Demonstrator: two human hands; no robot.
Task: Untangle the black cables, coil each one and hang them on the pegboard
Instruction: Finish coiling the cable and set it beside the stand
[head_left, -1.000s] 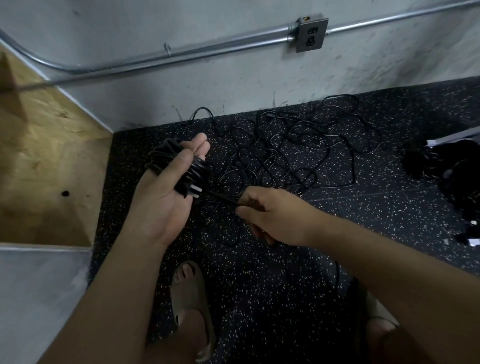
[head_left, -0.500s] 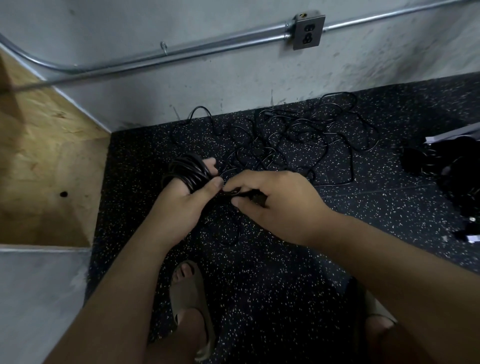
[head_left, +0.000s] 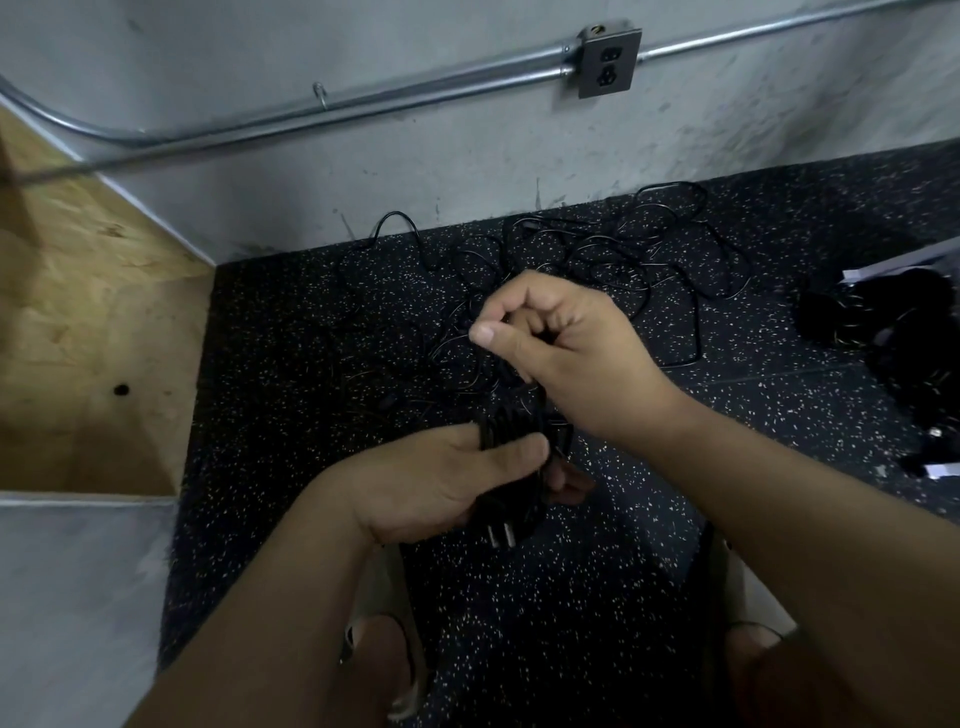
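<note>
One coil (head_left: 511, 431) close to finished, gripped in the left hand (head_left: 441, 483) near the middle of the scene, thumb and fingers curled round the bunched loops; two-pronged plug (head_left: 498, 535) poking out at the near side of the palm. Shifted within the last second: held up and out to the left a second ago, now lower and nearer; joined half a second ago by the right hand (head_left: 566, 353), now raised just beyond the coil, fingers curled, thumb and forefinger pinching a thin strand (head_left: 524, 400) running down to the bundle. Reads as the loose tail being drawn up for another turn or a binding wrap; one cable nearly ready, hanging not yet begun; no pegboard in view.

Plenty left: tangle (head_left: 597, 254) of thin black cables sprawled on the floor (head_left: 311, 338) farther off, by the wall. Smooth, limp, round cord, hard to pick out against dark rubbery flooring flecked with pale specks; rough grey wall carrying a metal pipe (head_left: 363, 101) and a socket plate (head_left: 608, 60); coarse chipboard panel (head_left: 88, 312) at left; dark heap (head_left: 893, 332) at right, too dim to identify.
</note>
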